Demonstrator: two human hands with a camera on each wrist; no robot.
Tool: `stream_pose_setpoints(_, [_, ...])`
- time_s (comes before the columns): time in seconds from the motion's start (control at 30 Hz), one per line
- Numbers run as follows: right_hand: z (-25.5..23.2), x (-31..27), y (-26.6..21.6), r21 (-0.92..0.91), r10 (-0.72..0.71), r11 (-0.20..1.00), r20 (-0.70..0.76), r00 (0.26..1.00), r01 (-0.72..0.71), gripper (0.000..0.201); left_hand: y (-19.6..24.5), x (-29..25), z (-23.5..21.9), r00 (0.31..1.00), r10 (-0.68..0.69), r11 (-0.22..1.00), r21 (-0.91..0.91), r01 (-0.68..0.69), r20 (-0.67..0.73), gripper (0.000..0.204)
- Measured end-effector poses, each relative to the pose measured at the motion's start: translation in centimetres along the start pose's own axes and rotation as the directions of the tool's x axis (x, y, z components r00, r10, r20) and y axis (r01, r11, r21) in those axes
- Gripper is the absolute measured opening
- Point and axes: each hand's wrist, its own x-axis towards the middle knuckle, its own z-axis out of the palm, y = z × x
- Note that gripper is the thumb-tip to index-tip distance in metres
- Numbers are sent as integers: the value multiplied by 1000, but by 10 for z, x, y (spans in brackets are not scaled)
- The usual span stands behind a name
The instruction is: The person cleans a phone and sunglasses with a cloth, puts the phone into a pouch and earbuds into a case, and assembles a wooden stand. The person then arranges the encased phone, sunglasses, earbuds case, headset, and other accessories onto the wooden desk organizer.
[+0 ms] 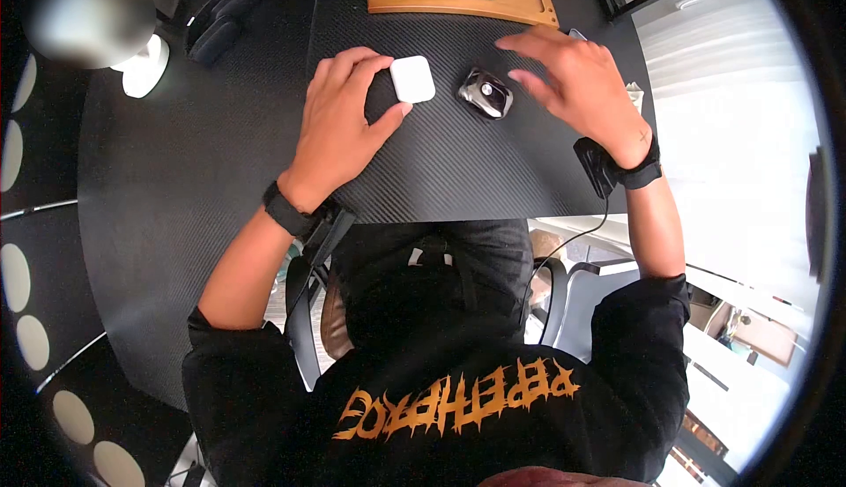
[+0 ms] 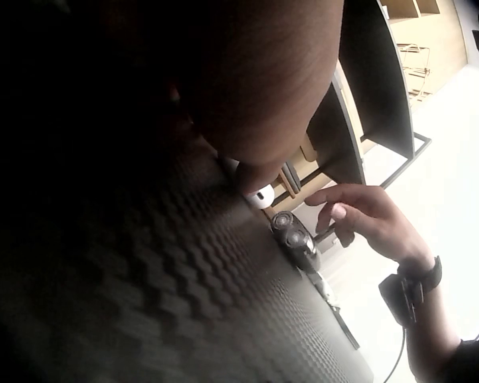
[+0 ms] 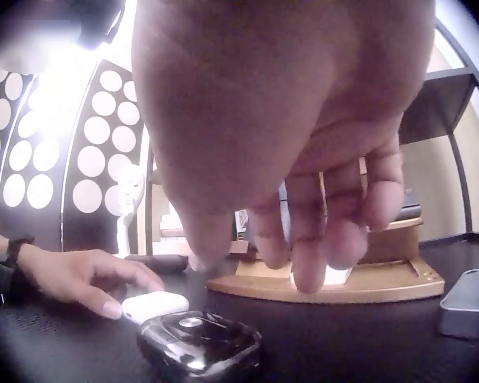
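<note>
A small white rounded case (image 1: 412, 79) lies on the dark textured table, with the thumb and index finger of my left hand (image 1: 339, 124) pinching it at its edges. Just right of it sits a glossy black case (image 1: 486, 94) with a round silver spot on top, also visible in the right wrist view as a shiny case (image 3: 199, 345). My right hand (image 1: 577, 81) hovers beside the black case, fingers apart and holding nothing. In the left wrist view, the white case (image 2: 261, 197) is partly hidden by my left hand (image 2: 247, 96).
A wooden stand (image 1: 423, 0) with a white item on it is at the table's far side. A dark object (image 1: 220, 24) and a white lamp base (image 1: 145, 68) stand far left. A grey-rimmed item (image 3: 469, 303) lies at the right. Cables hang from the wrist cameras.
</note>
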Motion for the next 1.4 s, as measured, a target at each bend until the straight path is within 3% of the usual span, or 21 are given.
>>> stream_pose_setpoints(0.03, [0,-1,1,11,-102,995,-46,994,103,42,0,0,0,1000,-9,1000,5,9,3,54])
stream_pose_setpoints(0.13, [0,-2,-3,97,-103,990,54,993,98,50,1,0,-1,1000,-24,1000,6,24,18,54])
stream_pose_setpoints(0.27, [4,-1,-2,119,-171,979,14,985,168,64,3,1,-2,999,-35,999,3,35,23,54])
stream_pose_setpoints(0.33, [6,-1,-2,106,-230,969,71,971,222,65,3,1,-2,999,-36,999,4,36,29,54])
stream_pose_setpoints(0.57, [11,0,-5,151,-247,962,130,960,227,75,4,1,-5,997,-47,999,10,47,59,54])
stream_pose_setpoints(0.67, [13,1,-7,153,-181,975,137,974,159,80,4,1,-5,997,-49,999,16,49,61,54])
stream_pose_setpoints(0.77, [18,3,-8,248,-252,945,126,959,216,88,4,1,-5,997,-47,999,17,46,59,54])
stream_pose_setpoints(0.87, [15,4,-20,248,-191,956,125,974,156,90,5,1,-5,997,-52,999,17,51,61,54])
stream_pose_setpoints(0.93, [14,4,-27,236,24,970,174,985,-65,89,4,1,-5,997,-47,999,20,46,59,54])
stream_pose_setpoints(1.17, [20,5,-23,175,10,984,128,992,-33,87,3,1,-4,998,-39,999,17,38,52,54])
stream_pose_setpoints(1.27, [22,9,-18,180,80,978,129,988,-103,78,4,1,-5,997,-45,999,17,44,56,54])
stream_pose_setpoints(1.33, [26,15,-9,298,220,932,-15,975,-205,74,4,1,-5,997,-44,999,14,43,55,53])
stream_pose_setpoints(1.37, [32,21,-1,298,220,932,-16,975,-205,74,4,2,-5,997,-43,999,11,42,57,53])
stream_pose_setpoints(1.4, [41,28,9,249,223,952,-177,959,-176,72,4,2,-5,997,-40,999,11,39,59,53])
